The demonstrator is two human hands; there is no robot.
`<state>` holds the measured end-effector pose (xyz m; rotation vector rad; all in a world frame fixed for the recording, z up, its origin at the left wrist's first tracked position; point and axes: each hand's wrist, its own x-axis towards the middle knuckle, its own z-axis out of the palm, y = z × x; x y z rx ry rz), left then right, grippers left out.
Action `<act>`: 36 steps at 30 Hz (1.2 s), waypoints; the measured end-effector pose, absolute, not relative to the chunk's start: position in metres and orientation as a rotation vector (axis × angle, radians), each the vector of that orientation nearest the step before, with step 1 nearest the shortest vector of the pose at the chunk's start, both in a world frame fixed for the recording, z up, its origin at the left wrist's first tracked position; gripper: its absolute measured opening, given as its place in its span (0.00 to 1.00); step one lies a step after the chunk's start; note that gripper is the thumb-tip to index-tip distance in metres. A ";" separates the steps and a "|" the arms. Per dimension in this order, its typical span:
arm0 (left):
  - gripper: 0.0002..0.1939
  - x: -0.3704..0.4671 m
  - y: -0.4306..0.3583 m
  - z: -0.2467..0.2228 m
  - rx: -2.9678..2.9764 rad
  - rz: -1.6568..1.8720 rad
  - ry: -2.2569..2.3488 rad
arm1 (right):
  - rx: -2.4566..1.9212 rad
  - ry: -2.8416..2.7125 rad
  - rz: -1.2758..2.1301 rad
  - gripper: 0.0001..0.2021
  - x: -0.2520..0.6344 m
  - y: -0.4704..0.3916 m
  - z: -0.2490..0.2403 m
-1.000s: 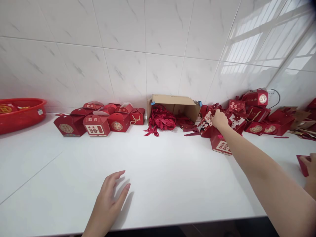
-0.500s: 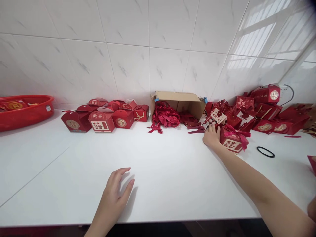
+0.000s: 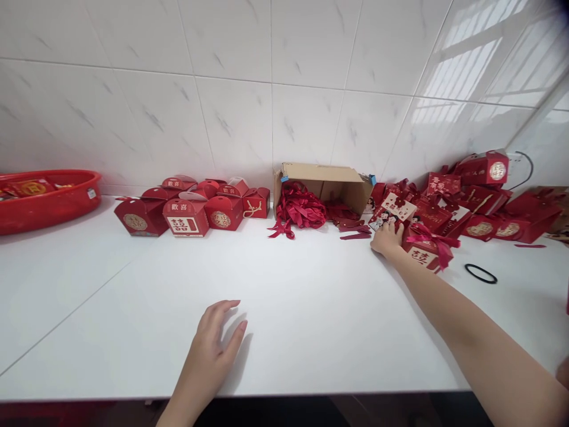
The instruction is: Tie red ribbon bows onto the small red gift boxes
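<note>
My left hand (image 3: 217,344) hovers over the near middle of the white table (image 3: 302,320), fingers apart and holding nothing. On the right, my right hand (image 3: 387,238) touches the lower edge of a cream-and-red printed box (image 3: 392,212); its fingertips are bent over the front, and their grip is partly hidden. Beside that hand stands a red box with a bright ribbon bow (image 3: 429,249). Behind lies a heap of red boxes (image 3: 482,201).
An open cardboard box (image 3: 323,173) with red ribbons (image 3: 300,207) stands by the tiled wall. Several red boxes (image 3: 184,218) are left of it, beyond them a red basin (image 3: 48,207). A black ring (image 3: 480,273) lies right. Someone's skin shows at the right edge.
My right hand has shifted slightly right, and the cream-and-red box now shows more of its printed face. The bow-topped box has moved a little right. My left hand stays open.
</note>
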<state>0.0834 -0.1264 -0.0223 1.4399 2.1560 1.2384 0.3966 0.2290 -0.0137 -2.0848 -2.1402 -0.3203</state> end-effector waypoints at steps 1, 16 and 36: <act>0.16 0.082 -0.126 -0.024 1.455 1.224 2.155 | -2.045 -2.127 -0.305 0.23 0.390 0.226 -0.012; 0.15 0.074 -0.128 -0.031 1.513 1.197 2.205 | -1.491 -1.719 0.422 0.13 0.249 0.213 0.005; 0.24 0.112 -0.143 0.004 1.481 1.555 1.697 | -0.148 -2.626 0.975 0.05 0.280 0.007 0.149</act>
